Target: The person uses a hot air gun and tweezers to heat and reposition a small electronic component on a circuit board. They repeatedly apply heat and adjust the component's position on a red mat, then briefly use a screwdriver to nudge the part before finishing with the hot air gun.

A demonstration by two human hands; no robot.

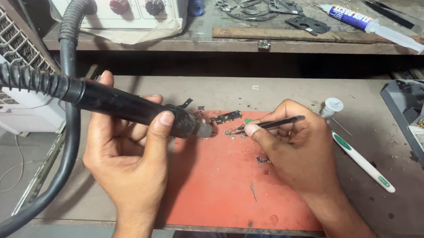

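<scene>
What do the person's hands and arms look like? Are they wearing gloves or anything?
No gloves. The left hand and the right hand are both bare, with short, plain nails on the fingers. No rings, watch or bracelets show. Both forearms are bare too, with no sleeves in view down to the bottom edge of the picture.

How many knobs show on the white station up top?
2. One knob sits left on the white station front panel; the other knob is just right of it. The frame's top edge cuts the panel, so more may be hidden.
</scene>
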